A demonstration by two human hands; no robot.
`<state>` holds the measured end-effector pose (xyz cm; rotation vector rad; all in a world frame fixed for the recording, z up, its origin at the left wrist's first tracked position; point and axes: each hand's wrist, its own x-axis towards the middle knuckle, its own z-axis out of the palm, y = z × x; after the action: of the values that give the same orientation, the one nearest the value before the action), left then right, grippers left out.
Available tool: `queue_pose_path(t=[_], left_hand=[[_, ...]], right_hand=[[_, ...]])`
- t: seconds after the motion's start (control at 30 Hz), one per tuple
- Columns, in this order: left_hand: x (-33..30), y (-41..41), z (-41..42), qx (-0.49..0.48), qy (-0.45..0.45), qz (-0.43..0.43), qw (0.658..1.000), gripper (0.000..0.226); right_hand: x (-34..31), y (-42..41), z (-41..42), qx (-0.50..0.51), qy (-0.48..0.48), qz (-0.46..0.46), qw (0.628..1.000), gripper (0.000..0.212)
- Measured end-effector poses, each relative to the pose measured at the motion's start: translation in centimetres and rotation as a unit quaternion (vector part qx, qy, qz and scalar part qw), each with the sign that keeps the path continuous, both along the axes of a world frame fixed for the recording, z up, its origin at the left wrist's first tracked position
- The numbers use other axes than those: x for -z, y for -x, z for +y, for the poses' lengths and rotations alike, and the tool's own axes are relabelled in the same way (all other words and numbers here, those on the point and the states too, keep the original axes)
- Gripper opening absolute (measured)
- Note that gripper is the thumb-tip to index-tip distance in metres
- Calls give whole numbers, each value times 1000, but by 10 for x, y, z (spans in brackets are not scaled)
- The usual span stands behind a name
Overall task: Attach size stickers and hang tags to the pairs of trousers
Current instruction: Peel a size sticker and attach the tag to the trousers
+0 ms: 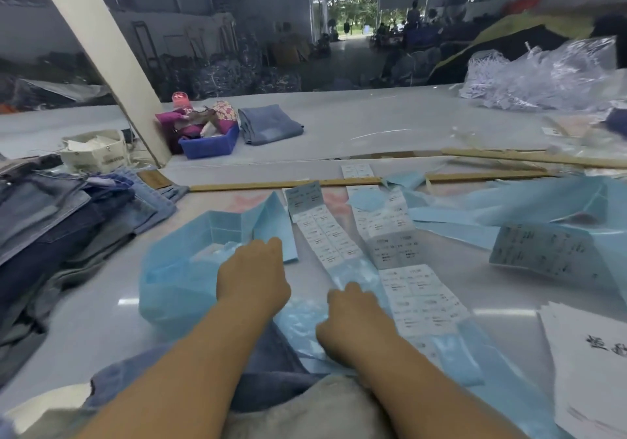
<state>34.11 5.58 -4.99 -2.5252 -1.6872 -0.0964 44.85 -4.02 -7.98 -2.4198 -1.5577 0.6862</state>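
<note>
Head view: both hands are down on the sticker strips at the near edge of the table [339, 126]. The right hand [353, 316] sits at the near end of a size sticker strip [420, 303], knuckles up, fingers curled under at the strip's left edge; can't tell whether it pinches a sticker or just presses the backing. The strip's long axis runs away from the person and slightly left, so the printed stickers lie forward and right of those fingers. The left hand [252, 279] rests on the blue backing paper [176, 279], fingers bent; whether it grips anything is hidden too.

The trousers [268, 381] being worked on lie just under both forearms, nearer than the strip, so a peeled sticker would come back toward the body.

The right hand is closer to the stickers. A second strip [325, 235] lies between the hands, further out.

Around: a stack of jeans [61, 221] at left, loose blue scraps [509, 211] at right, white printed sheets [590, 364] near right, a wooden strip [305, 184] across the table.
</note>
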Motion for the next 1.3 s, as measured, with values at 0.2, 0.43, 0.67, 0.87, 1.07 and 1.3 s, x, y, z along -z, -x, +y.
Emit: queue_pose_path(t=[0.2, 0.43, 0.67, 0.87, 1.07, 1.3], left_hand=[[14, 14, 17, -78, 132, 11, 988, 37], [20, 20, 19, -42, 206, -78, 975, 43], [2, 13, 19, -2, 95, -322, 942, 20], [-11, 10, 15, 24, 9, -428, 904, 8], [-19, 0, -6, 209, -155, -325, 909, 20], [5, -12, -17, 187, 162, -36, 968, 53]], right_hand=[[13, -8, 3, -49, 74, -53, 995, 48], [14, -1, 4, -122, -20, -29, 992, 57], [12, -4, 0, -69, -68, -52, 994, 56], [3, -9, 1, 18, -173, 43, 984, 47], [-7, -22, 3, 158, -364, 264, 879, 36], [-22, -30, -2, 195, -451, 376, 786, 20]])
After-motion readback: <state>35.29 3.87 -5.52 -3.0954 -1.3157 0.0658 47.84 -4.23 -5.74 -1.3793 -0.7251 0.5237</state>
